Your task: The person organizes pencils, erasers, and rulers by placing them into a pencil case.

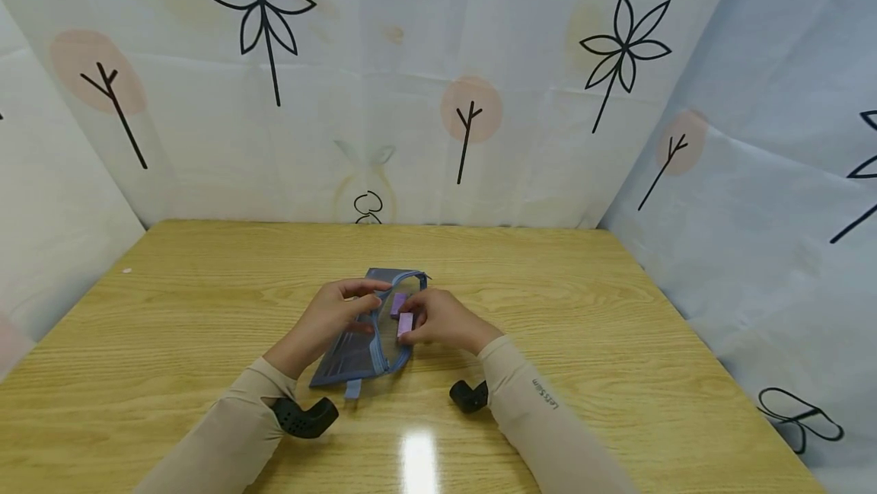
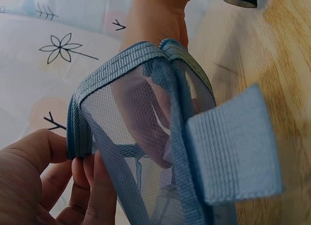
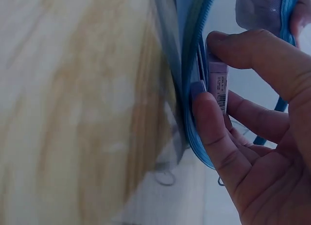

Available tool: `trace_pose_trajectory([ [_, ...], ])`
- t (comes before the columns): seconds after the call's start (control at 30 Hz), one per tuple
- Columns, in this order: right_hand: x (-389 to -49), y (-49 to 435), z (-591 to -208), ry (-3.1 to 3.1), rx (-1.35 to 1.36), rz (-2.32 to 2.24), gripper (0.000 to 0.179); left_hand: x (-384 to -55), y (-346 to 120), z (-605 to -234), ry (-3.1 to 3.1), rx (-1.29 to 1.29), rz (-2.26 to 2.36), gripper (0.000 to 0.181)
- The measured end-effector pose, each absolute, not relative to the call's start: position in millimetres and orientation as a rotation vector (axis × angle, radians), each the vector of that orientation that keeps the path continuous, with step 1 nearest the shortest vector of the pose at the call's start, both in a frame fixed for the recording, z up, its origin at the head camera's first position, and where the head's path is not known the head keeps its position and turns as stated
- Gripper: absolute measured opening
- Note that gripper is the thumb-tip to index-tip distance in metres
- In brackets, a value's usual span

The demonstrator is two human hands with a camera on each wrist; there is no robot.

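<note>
A blue mesh zip pouch (image 1: 342, 357) lies unzipped on the table, its mouth spread wide. At its left edge, my left hand (image 1: 332, 319) pinches the zip border between thumb and fingers; the left wrist view shows this grip on the pouch (image 2: 116, 64). My right hand (image 1: 445, 319) reaches into the mouth from the right. Between its thumb and fingers it holds a small purple block (image 3: 219, 86) with a barcode label. Just behind that block, a second purple block (image 1: 398, 304) shows inside the pouch. Fingers and mesh partly hide both blocks.
The pouch rests on a wood-grain table (image 1: 582, 311). A pale blue fabric tab (image 2: 235, 147) sticks out from the pouch's end. Patterned white cloth (image 1: 411, 45) hangs behind the table and at its sides. A tiny white scrap (image 1: 126, 271) lies far left.
</note>
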State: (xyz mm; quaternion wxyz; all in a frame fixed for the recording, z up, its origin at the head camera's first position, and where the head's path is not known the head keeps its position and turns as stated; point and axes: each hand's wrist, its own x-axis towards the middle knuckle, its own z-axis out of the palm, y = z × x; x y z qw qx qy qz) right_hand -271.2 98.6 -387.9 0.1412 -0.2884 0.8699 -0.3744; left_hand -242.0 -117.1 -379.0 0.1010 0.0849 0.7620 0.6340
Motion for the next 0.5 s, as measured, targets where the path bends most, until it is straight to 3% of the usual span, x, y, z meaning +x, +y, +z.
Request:
trace_pose_trajectory([
  [0.5,-269,87,-395,2.541,-0.886,-1.032,0.043,-241,-117,-379,2.245,0.266,1.875,0.037],
])
